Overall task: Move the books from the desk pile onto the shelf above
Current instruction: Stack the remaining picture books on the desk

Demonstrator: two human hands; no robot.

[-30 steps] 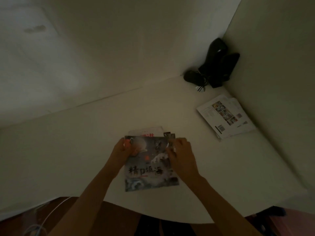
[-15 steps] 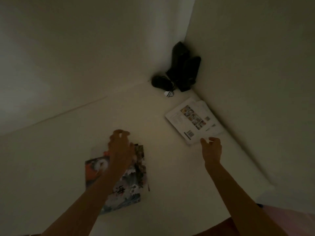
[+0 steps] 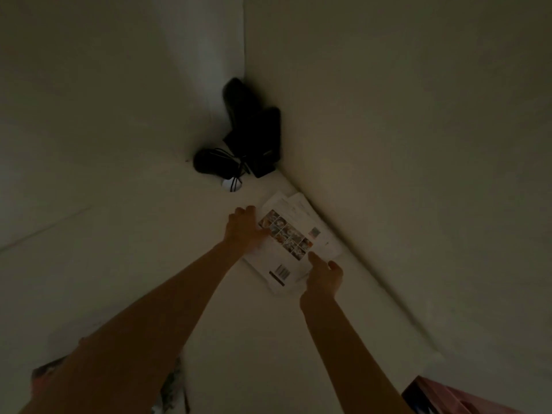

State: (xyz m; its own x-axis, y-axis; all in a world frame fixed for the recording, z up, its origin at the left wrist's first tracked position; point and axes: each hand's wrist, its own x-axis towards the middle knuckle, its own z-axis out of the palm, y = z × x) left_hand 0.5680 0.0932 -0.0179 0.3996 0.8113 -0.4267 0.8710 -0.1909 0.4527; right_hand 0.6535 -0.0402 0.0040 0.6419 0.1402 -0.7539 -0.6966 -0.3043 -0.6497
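White books (image 3: 291, 243) lie on the table (image 3: 149, 264) at the far right. The left hand (image 3: 243, 230) rests on their left edge, fingers relaxed. The right hand (image 3: 324, 276) touches their near edge; its grip I cannot tell.

No words or numbers can be read in the dim, blurred view. The white booklet (image 3: 286, 249) by the wall carries a barcode near its lower edge, a grid of small photos and a small coloured square, but its digits and print are too small to read.
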